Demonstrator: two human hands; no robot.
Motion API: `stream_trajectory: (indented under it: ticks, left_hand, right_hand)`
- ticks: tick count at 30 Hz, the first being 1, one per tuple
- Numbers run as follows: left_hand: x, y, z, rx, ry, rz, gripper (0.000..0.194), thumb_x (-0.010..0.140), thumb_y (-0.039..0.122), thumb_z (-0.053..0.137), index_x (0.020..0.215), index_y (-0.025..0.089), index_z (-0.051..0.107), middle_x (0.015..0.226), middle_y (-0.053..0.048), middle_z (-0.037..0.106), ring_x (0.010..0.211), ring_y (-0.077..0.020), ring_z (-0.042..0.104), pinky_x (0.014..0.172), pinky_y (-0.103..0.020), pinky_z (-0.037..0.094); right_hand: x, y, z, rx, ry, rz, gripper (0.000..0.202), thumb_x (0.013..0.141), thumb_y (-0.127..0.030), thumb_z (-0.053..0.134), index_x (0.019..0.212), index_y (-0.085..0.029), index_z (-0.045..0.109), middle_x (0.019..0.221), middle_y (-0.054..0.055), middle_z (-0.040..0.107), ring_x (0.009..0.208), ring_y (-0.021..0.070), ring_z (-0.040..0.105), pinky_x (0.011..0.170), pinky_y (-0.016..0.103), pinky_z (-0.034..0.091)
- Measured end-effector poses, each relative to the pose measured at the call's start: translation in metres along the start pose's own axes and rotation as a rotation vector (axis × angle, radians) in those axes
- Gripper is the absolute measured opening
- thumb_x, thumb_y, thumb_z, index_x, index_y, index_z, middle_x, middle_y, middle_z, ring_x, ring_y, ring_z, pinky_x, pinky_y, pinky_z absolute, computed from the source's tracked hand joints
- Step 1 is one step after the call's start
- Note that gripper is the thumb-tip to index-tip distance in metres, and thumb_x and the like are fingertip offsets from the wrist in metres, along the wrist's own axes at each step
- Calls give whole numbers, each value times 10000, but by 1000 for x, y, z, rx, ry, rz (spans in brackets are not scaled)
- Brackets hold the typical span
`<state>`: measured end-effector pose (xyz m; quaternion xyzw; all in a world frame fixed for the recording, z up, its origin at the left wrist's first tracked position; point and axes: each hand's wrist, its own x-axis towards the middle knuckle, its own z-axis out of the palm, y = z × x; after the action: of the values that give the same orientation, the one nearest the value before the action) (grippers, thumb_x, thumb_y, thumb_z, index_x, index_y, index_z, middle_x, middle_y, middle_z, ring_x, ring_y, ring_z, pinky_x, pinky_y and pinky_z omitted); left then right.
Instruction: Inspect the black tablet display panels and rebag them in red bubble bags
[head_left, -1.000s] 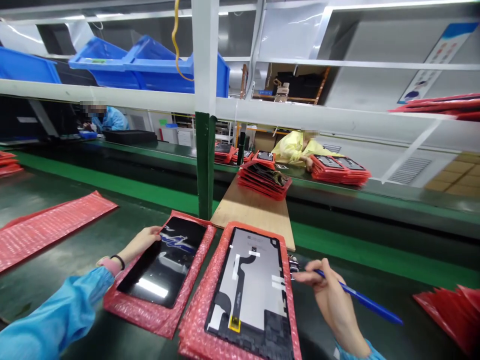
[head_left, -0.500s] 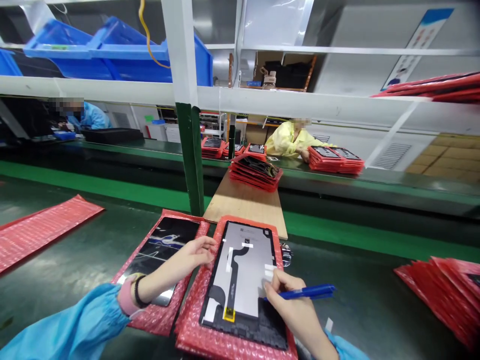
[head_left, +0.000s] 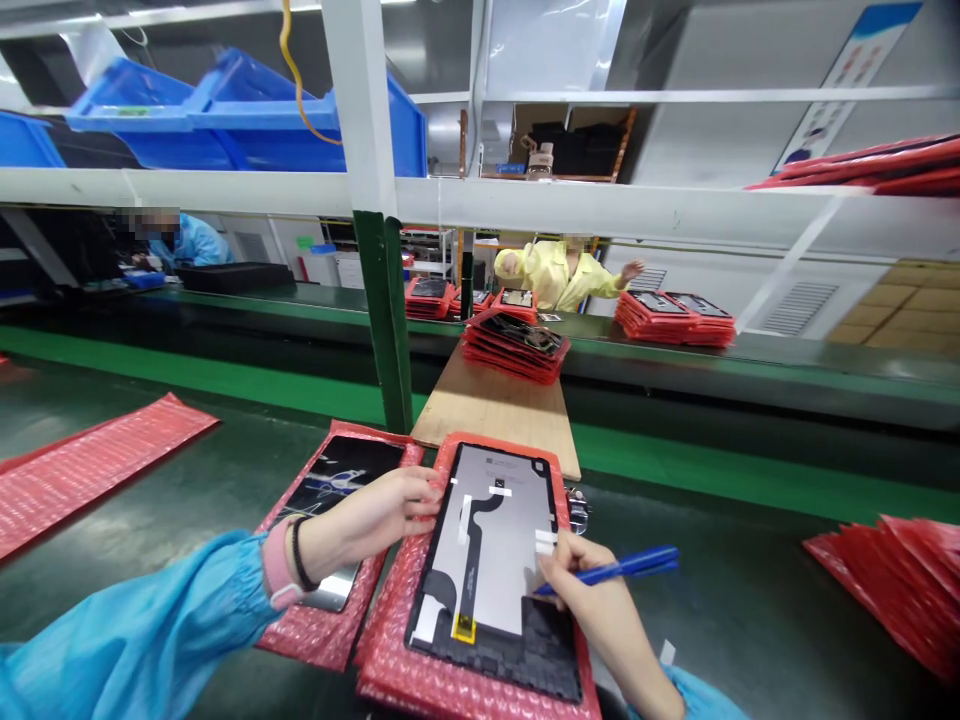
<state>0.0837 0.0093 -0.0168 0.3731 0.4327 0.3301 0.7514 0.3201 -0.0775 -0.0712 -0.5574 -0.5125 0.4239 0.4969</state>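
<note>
A tablet-sized display panel (head_left: 499, 560), grey and black at the back with a flat ribbon cable and white tape strips, lies on a stack of red bubble-wrap sleeves (head_left: 390, 640). My left hand (head_left: 397, 505) rests at the panel's upper left edge, fingers stretched out and holding nothing. In my right hand (head_left: 585, 590) are slim blue tweezers (head_left: 634, 567), pinched between thumb and fingers. Their tip points at the panel's right side, near its black lower part; contact there cannot be made out. To the left, a glossy black panel (head_left: 345, 470) lies on another red sleeve.
A wooden board (head_left: 499, 415) behind the panel carries piled red sleeves (head_left: 514, 350). More red sleeves lie left (head_left: 97, 470) and right (head_left: 900, 590) on the dark green bench. A post (head_left: 384, 300) rises beside the board. A co-worker in yellow (head_left: 562, 275) is across the line.
The view has shifted slightly. My left hand sits flatter along the panel's edge. The tweezers stay at nearly the same spot. The co-worker in yellow has raised both arms sideways.
</note>
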Motion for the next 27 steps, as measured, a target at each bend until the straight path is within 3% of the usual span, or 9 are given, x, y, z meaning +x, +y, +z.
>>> stream_trajectory:
  ticks: [5,10,13,16,19,22,24,27]
  left_hand:
    - [11,3,16,-20,4,-27,184,606,151,730,724,161,590,714,-10,665,634,-116,620,627,-232,473]
    - [17,-17,44,53,-74,4,270,502,46,704,756,121,654,670,-51,698,591,-183,638,586,-283,480]
    - [16,-24,51,56,-54,73,313,497,30,662,794,132,665,694,-47,719,580,-178,644,560,-267,474]
    - [13,-19,51,49,-61,129,352,554,84,698,901,136,670,788,-67,745,624,-199,676,606,-287,506]
    - [11,-5,48,8,-35,204,432,626,166,733,1049,157,647,871,-63,755,675,-202,698,631,-276,517]
    - [14,6,48,-65,1,321,514,653,211,756,1148,175,624,930,-55,760,740,-215,709,649,-267,529]
    - [16,12,49,-93,-2,407,563,675,237,762,1213,202,600,987,-41,756,802,-221,710,690,-269,540]
    - [18,18,53,-114,-29,497,554,718,275,749,1245,227,584,1015,-24,751,858,-220,707,727,-267,548]
  right_hand:
    - [7,4,-4,247,-3,125,415,730,-474,636,548,-226,357,403,-90,367,368,40,205,402,207,135]
    - [10,2,-8,370,-38,194,446,664,-553,716,599,-206,444,400,-102,370,350,19,134,367,196,59]
    - [10,-3,-17,397,-50,169,486,712,-657,637,650,-183,546,353,-94,371,318,21,183,374,193,114]
    - [11,-14,-36,388,13,86,557,766,-709,538,675,-166,621,323,-67,409,296,19,206,377,196,129]
    - [13,-29,-58,377,151,-58,510,771,-661,589,628,-173,620,323,-58,425,299,30,263,359,185,171]
    - [13,-43,-70,368,218,-122,410,749,-578,679,663,-179,640,437,-13,577,369,67,451,388,172,326]
    - [13,-52,-70,380,183,-125,381,760,-568,672,751,-188,667,605,39,694,489,120,590,464,201,445]
    - [14,-62,-60,430,63,-141,398,810,-582,602,884,-201,686,768,73,741,653,179,674,582,261,535]
